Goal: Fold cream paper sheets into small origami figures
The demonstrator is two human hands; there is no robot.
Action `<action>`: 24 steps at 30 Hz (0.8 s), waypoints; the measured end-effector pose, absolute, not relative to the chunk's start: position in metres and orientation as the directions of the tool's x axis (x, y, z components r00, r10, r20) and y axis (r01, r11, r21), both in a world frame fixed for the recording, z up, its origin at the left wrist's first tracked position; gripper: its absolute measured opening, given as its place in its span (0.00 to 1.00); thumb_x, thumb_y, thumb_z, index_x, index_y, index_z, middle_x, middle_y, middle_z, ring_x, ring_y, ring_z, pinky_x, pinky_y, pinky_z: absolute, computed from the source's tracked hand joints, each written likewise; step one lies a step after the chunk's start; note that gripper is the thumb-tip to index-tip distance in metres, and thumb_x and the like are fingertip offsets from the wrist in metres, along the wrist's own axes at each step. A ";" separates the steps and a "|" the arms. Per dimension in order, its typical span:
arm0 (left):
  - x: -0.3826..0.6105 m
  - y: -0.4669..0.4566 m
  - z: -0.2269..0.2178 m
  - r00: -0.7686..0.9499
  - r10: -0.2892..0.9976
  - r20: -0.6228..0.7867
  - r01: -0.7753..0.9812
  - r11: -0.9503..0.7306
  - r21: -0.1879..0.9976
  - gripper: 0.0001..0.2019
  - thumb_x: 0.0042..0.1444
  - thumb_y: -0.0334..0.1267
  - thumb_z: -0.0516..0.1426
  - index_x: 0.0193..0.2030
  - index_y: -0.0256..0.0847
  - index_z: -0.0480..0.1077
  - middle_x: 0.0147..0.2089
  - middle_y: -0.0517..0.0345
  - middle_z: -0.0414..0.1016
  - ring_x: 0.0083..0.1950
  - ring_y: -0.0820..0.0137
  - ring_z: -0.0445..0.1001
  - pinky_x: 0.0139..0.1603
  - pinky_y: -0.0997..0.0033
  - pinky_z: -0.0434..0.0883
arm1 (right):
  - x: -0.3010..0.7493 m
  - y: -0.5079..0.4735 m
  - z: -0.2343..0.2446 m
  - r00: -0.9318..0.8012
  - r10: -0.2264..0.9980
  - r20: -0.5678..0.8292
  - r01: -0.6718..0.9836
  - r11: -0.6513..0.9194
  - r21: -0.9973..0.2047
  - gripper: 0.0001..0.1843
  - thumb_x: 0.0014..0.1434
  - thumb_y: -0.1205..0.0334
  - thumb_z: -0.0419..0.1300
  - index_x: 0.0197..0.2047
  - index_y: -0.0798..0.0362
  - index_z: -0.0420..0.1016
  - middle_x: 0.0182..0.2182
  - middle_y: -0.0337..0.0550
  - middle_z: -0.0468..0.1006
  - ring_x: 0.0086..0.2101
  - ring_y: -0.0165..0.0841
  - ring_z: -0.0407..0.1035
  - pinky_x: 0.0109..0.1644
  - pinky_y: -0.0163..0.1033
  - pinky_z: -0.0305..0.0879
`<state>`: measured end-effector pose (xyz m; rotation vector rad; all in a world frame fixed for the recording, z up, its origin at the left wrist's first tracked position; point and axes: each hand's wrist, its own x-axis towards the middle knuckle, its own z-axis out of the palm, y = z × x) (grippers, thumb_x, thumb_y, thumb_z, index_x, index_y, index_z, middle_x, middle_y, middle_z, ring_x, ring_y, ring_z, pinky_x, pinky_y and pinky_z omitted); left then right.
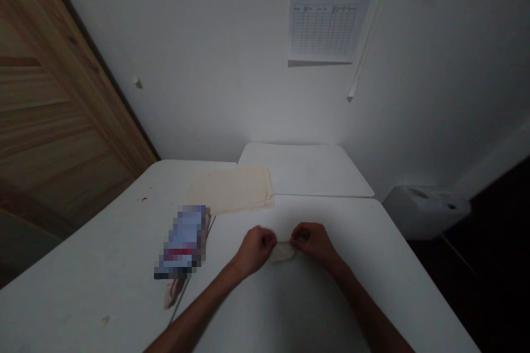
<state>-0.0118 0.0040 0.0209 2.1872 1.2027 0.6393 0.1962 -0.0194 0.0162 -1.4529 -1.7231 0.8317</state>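
Observation:
Both hands pinch the upper edge of a small pale piece of thin, cloth-like material [284, 252] just above the white table. My left hand [259, 246] grips its left corner between thumb and fingertips. At the right corner, my right hand [313, 241] has thumb and fingertips pressed together in the same way. The piece hangs or lies toward me from that edge; whether its lower side touches the table I cannot tell. Its exact kind is unclear in the dim light.
Cream-coloured flat sheets [232, 190] lie stacked beyond my left hand. Left of it is a blurred-out bluish flat object [182, 242] on a pinkish item [174, 292]. A printed chart [323, 27] hangs on the wall. A white container [426, 209] stands beyond the table's right edge.

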 end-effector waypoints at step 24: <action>-0.001 -0.016 0.006 0.780 0.484 0.396 0.473 -0.871 0.133 0.12 0.65 0.32 0.47 0.40 0.37 0.72 0.43 0.48 0.75 0.43 0.64 0.71 0.48 0.61 0.70 | 0.194 -0.051 0.012 -0.369 0.851 0.373 0.883 0.447 -0.145 0.11 0.65 0.65 0.53 0.42 0.46 0.76 0.35 0.43 0.73 0.37 0.34 0.65 0.43 0.38 0.61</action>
